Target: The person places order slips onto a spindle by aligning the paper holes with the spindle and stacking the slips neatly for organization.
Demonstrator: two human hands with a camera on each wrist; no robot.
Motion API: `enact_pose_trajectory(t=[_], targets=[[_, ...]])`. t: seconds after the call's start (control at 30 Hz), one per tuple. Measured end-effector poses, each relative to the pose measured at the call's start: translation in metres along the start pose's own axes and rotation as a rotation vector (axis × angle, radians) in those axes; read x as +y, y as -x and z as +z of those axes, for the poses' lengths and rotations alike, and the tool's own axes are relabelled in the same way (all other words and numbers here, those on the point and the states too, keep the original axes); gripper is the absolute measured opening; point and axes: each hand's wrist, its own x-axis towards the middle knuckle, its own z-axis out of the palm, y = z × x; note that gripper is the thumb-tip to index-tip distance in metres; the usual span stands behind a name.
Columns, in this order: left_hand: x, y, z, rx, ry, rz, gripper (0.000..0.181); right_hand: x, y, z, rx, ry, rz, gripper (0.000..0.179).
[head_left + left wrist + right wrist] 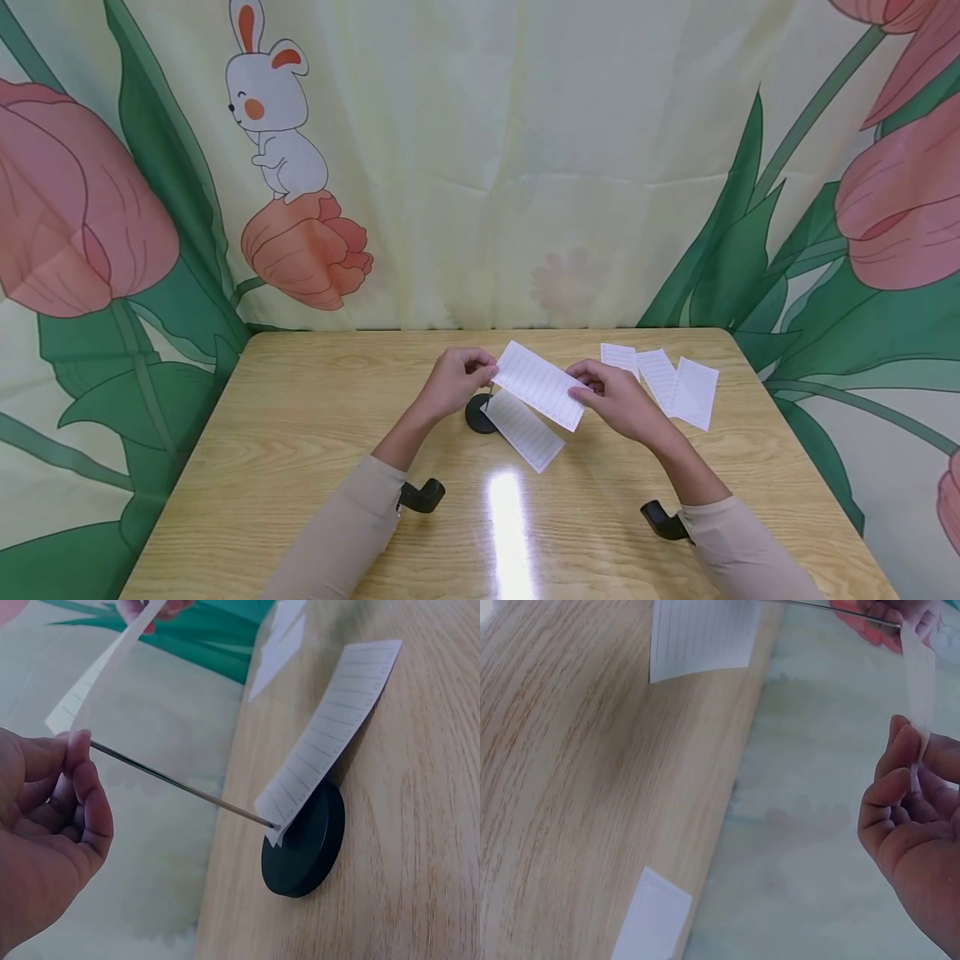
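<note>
Lined slip point(540, 385) between both hands point(454, 383) point(619, 402), each pinching an end (rod point(184, 784) at the left), above another slip point(524, 432)

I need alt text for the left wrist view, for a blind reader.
The left hand pinches one corner of a paper at the top of a rod; the right hand holds the far end. A second paper is skewered low on the rod, at its black base on a wooden table; other papers lie beyond.
</note>
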Motion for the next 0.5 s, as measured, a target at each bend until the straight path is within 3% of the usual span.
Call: enact_pose_trajectory(t=[0.5], targets=[[-0.0029,-0.0008,0.0016,-0.020,0.101,-0.050,0.011,0.0017,0.0014,0.0013,0.003,0.013,-0.004,0.024]])
